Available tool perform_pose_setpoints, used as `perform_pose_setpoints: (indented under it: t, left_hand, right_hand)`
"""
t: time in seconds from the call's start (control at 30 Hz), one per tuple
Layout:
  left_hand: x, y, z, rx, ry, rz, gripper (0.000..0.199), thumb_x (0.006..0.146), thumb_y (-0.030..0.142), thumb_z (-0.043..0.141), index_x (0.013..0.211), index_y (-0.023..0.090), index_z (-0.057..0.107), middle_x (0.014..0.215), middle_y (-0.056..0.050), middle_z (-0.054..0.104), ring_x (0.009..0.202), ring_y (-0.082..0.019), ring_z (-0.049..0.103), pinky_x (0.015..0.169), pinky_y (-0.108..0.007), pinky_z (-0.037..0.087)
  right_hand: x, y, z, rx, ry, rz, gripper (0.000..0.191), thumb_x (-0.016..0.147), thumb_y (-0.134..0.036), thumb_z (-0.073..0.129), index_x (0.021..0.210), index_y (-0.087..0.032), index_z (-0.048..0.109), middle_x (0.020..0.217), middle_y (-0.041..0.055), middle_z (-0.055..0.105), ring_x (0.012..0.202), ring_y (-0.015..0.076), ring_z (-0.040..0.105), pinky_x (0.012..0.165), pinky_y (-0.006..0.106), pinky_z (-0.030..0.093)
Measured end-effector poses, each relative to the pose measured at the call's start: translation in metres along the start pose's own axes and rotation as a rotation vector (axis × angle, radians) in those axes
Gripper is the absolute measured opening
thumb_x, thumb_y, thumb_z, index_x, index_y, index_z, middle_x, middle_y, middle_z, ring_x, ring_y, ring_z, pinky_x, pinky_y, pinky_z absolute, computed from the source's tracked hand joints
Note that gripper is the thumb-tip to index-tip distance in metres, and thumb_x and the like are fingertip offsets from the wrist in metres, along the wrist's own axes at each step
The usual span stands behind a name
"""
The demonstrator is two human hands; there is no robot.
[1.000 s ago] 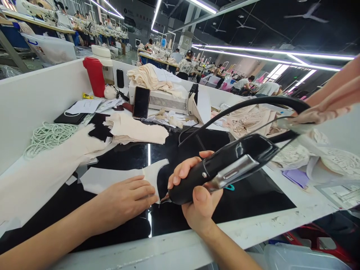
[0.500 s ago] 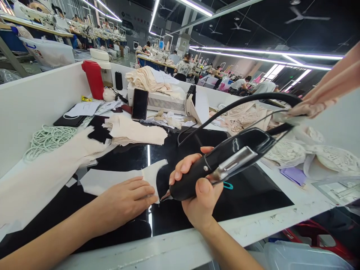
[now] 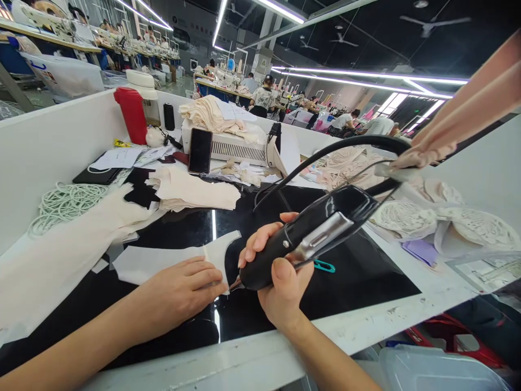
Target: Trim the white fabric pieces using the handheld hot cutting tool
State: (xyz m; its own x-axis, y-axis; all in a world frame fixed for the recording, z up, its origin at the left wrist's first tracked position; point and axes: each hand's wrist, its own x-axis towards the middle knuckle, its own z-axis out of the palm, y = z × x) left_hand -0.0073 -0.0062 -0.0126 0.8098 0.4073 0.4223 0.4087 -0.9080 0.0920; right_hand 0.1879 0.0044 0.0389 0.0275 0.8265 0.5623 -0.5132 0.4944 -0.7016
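Note:
My right hand (image 3: 280, 271) is closed around a black corded hand tool (image 3: 309, 233) with a silver lever along its side, my thumb below the lever. Its thin metal tip (image 3: 235, 284) points down to the left and meets the right edge of a white fabric piece (image 3: 163, 260). My left hand (image 3: 185, 288) lies flat on that piece, fingers extended together and pressing it against the glossy black work surface (image 3: 345, 293). A black cable (image 3: 345, 142) loops up from the tool's rear, where a twisted pink cloth strip (image 3: 443, 141) is tied and hangs from above.
Stacked cream cut pieces (image 3: 195, 190) and a long cream fabric (image 3: 65, 260) lie left, beside pale green cord (image 3: 67, 203). A phone (image 3: 201, 151) leans on a white vented box (image 3: 240, 149). Right are a teal thread snipper (image 3: 324, 266) and lace cups (image 3: 476, 228). People sit at sewing machines beyond.
The view has shifted slightly, and the hand tool appears a little further left. Both hands keep their holds, with the tip still at the fabric's edge.

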Motion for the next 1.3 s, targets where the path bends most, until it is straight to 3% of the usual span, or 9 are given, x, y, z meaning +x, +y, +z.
perform_pose_setpoints:
  t: [0.3, 0.7, 1.1, 1.3]
  left_hand:
    - [0.0024, 0.0018, -0.0026, -0.019, 0.014, -0.019, 0.029, 0.107, 0.009, 0.041, 0.122, 0.015, 0.066, 0.114, -0.01, 0.071, 0.108, -0.022, 0.069, 0.109, -0.042, 0.052]
    - [-0.0002, -0.0012, 0.004, -0.062, 0.042, -0.012, 0.026, 0.106, 0.009, 0.046, 0.122, 0.015, 0.065, 0.114, -0.01, 0.071, 0.112, -0.022, 0.068, 0.109, -0.042, 0.052]
    - [0.0029, 0.0009, -0.0051, -0.01, 0.043, -0.041, 0.025, 0.105, 0.015, 0.051, 0.125, 0.014, 0.066, 0.116, -0.009, 0.073, 0.109, -0.021, 0.069, 0.109, -0.037, 0.053]
    - [-0.0008, -0.0031, -0.005, -0.033, -0.013, -0.056, 0.028, 0.106, 0.017, 0.05, 0.128, 0.016, 0.065, 0.123, -0.01, 0.071, 0.114, -0.023, 0.067, 0.103, -0.036, 0.056]
  right_hand:
    - [-0.0026, -0.0006, 0.0015, -0.038, -0.014, 0.022, 0.034, 0.096, -0.033, 0.073, 0.126, -0.033, 0.057, 0.089, -0.004, 0.065, 0.069, 0.0099, 0.063, 0.057, 0.023, 0.054]
    - [-0.0014, 0.0012, 0.0038, 0.009, -0.021, 0.004, 0.039, 0.093, -0.036, 0.076, 0.127, -0.033, 0.056, 0.089, -0.0042, 0.063, 0.068, 0.0106, 0.06, 0.055, 0.024, 0.056]
    - [-0.0036, 0.0008, 0.0045, -0.048, -0.022, -0.004, 0.039, 0.094, -0.035, 0.075, 0.128, -0.033, 0.054, 0.089, -0.0045, 0.063, 0.065, 0.0106, 0.06, 0.06, 0.028, 0.054]
    - [-0.0042, -0.0014, 0.0034, -0.083, 0.013, 0.043, 0.037, 0.094, -0.034, 0.075, 0.125, -0.033, 0.054, 0.091, -0.0033, 0.063, 0.068, 0.012, 0.06, 0.058, 0.027, 0.054]
